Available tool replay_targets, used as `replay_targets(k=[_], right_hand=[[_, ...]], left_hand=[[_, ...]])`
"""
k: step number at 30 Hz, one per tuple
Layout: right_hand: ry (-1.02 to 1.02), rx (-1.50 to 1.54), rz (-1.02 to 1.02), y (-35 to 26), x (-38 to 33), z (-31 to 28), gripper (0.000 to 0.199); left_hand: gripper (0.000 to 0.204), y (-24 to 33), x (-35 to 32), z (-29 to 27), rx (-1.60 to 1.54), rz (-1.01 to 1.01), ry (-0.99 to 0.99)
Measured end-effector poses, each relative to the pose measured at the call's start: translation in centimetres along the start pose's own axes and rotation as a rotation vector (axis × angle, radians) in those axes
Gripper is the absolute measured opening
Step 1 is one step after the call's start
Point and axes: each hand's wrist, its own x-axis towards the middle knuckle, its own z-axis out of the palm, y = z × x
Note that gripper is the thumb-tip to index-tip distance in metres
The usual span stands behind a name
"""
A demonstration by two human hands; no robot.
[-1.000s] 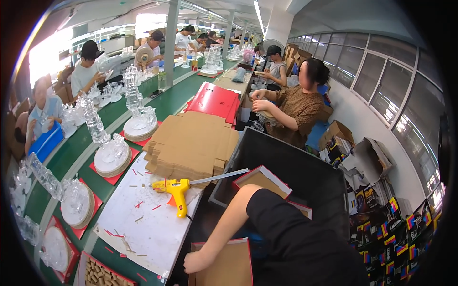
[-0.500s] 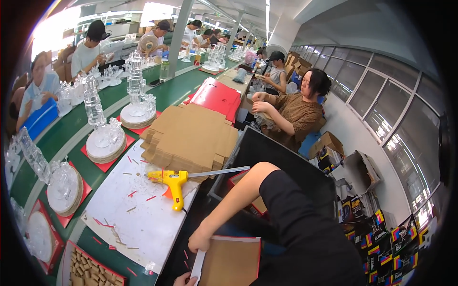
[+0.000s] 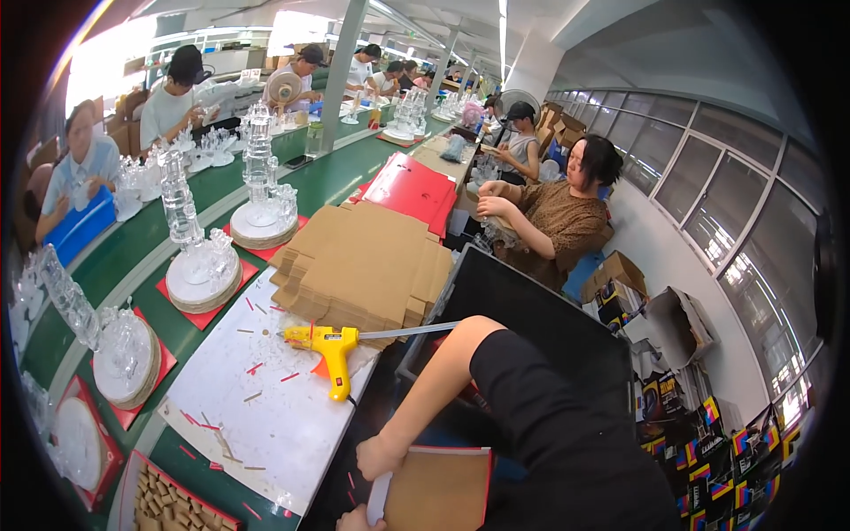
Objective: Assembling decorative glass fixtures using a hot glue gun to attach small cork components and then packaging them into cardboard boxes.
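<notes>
A flat brown cardboard panel [image 3: 438, 488] with a red edge has been drawn closer to the body over the last second and now lies at the near edge, right of the white worktop [image 3: 266, 416]. The right hand [image 3: 382, 457] is clenched on its left edge, while the left hand [image 3: 354, 519], barely in view, touches its lower corner; its grip cannot be told. The yellow glue gun [image 3: 332, 347] is left untouched, just beyond
</notes>
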Motion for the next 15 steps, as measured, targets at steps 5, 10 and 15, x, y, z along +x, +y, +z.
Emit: replay_targets(k=[5, 10, 15], right_hand=[[0.170, -0.062, 0.025, 0.3, 1.1, 2.3, 0.018], [0.046, -0.047, 0.090, 1.0, 0.5, 0.5, 0.019], [-0.242, 0.083, 0.128, 1.0, 0.4, -3.1, 0.020]], left_hand=[[0.027, -0.7, 0.4, 2.0, 0.124, -0.091, 0.100], [0.024, -0.9, 0.5, 1.4, 0.128, -0.048, 0.136], [0.033, -0.8, 0.1, -2.2, 0.026, 0.061, 0.041]])
